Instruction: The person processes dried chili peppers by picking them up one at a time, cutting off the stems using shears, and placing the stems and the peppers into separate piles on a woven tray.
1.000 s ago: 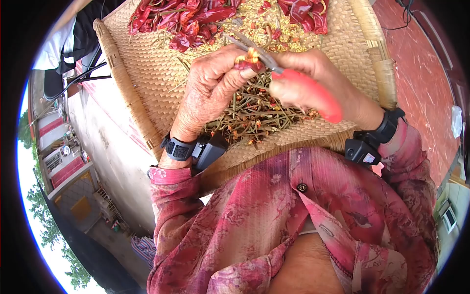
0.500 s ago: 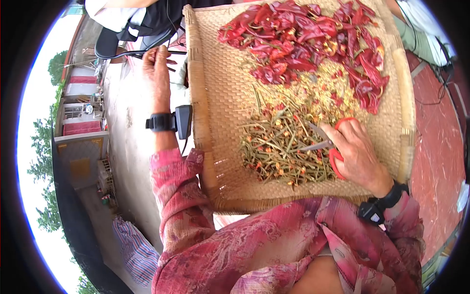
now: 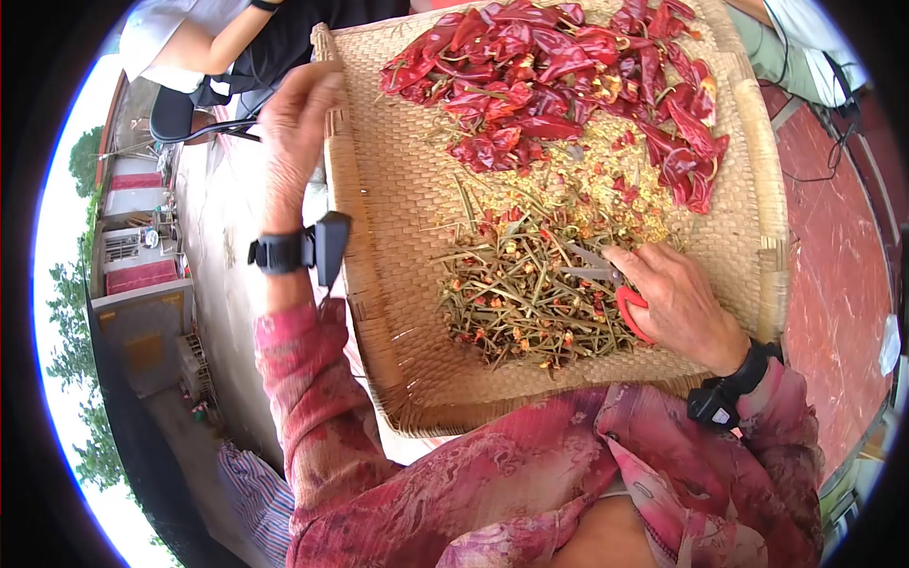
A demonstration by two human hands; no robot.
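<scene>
scissors: red-handled, held in my right hand; i see the metal blades pointing left over the stem pile, slightly parted as far as i can tell.
right hand: fingers curled closed around the red handles, resting on the lower right part of the tray, wrist toward the near rim.
left hand: raised at the tray's left edge, out past the rim; fingers loosely bent, and i cannot tell whether they hold anything or touch the rim.
tray: wide woven bamboo tray with a thick plaited rim, tilted across my view, its near edge close against my body.
stem pile: green stems mixed with small red and orange bits, heaped in the middle of the tray, just left of the scissors and touching the blades.
red chillies: dried pods heaped along the far side of the tray, well apart from my right hand.
seeds: pale yellow scatter between the chillies and the stem pile.
wrist devices: a black strap with a small box on each wrist; left one beside the tray rim, right one near my sleeve.
sleeves: pink flowered cloth, filling the lower view.
other person: an arm in a white sleeve at upper left, beyond the tray.
</scene>
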